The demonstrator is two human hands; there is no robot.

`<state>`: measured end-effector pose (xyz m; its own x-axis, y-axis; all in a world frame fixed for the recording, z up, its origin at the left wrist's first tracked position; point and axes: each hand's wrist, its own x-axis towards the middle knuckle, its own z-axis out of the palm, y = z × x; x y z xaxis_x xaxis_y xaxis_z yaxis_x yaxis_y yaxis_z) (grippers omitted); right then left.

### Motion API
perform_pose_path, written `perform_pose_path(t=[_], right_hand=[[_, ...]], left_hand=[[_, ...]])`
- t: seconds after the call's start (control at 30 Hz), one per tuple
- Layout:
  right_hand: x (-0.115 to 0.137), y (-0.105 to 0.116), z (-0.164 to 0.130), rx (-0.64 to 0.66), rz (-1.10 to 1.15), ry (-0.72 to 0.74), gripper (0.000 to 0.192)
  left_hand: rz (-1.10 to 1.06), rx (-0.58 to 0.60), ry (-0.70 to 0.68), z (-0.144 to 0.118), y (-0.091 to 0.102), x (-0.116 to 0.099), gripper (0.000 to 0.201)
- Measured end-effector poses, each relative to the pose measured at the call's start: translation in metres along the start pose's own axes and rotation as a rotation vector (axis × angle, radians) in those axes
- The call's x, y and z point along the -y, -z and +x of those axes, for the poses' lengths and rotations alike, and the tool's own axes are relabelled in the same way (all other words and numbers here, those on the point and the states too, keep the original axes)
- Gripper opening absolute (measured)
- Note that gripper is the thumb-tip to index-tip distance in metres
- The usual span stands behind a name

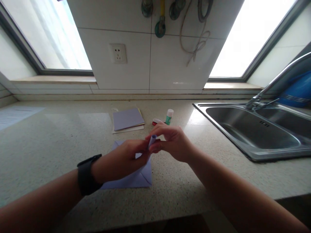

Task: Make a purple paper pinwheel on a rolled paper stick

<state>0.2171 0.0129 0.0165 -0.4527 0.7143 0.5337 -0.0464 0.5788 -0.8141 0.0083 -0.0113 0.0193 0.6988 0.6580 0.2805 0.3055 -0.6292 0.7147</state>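
My left hand [127, 158], with a black watch on its wrist, and my right hand [173, 142] meet over the counter. Between their fingertips is a small rolled tube of purple paper [152, 139], its round end facing up. Fingers of both hands close around it, and its lower part is hidden by them. Under my left hand lies a folded purple paper [138, 181] with diagonal creases like an envelope. Whether the tube joins this paper cannot be made out. Just beyond my right hand stands a green glue stick [169, 117] with a white cap, beside a small red-and-white object [156, 121], partly covered.
A stack of coloured paper [128, 119] lies toward the back of the speckled counter [60, 142]. A printed sheet [18, 115] is at far left. On the right are a steel sink [252, 129] and a faucet [279, 79]. A socket [118, 53] is on the tiled wall.
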Motion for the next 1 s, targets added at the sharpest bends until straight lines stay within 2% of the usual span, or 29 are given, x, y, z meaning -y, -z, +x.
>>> perform_pose_path(t=[0.07, 0.2, 0.33, 0.43, 0.57, 0.63, 0.77, 0.87, 0.93, 1.0], right_hand=[[0.002, -0.003, 0.0, 0.008, -0.009, -0.003, 0.019], [0.004, -0.009, 0.0, -0.109, 0.023, -0.036, 0.026], [0.006, -0.002, 0.0, -0.078, -0.036, -0.054, 0.023], [0.011, 0.011, 0.001, 0.056, -0.345, -0.073, 0.019], [0.011, 0.015, 0.005, 0.372, -0.795, -0.09, 0.016], [0.005, 0.009, 0.009, 0.517, -0.893, -0.147, 0.02], [-0.009, -0.001, 0.022, 0.643, -0.936, -0.228, 0.01], [-0.011, -0.002, 0.028, 0.626, -1.009, -0.252, 0.024], [-0.006, -0.001, 0.028, 0.53, -1.113, -0.238, 0.022], [0.0, -0.003, 0.026, 0.432, -1.21, -0.204, 0.022]], left_hand=[[0.022, -0.021, 0.019, -0.001, -0.004, 0.002, 0.014], [0.013, -0.106, 0.084, -0.001, -0.012, 0.003, 0.025], [0.257, -0.098, 0.146, -0.001, -0.009, 0.0, 0.029], [0.543, -0.025, 0.177, -0.001, -0.001, -0.001, 0.027], [0.899, 0.074, 0.134, 0.0, 0.002, 0.001, 0.02], [0.968, 0.089, 0.121, 0.002, -0.003, -0.001, 0.022], [0.975, 0.097, 0.138, 0.012, -0.008, -0.013, 0.025], [0.936, 0.103, 0.189, 0.021, 0.0, -0.021, 0.029], [0.872, 0.142, 0.249, 0.027, 0.012, -0.022, 0.028], [0.759, 0.247, 0.299, 0.033, 0.024, -0.02, 0.026]])
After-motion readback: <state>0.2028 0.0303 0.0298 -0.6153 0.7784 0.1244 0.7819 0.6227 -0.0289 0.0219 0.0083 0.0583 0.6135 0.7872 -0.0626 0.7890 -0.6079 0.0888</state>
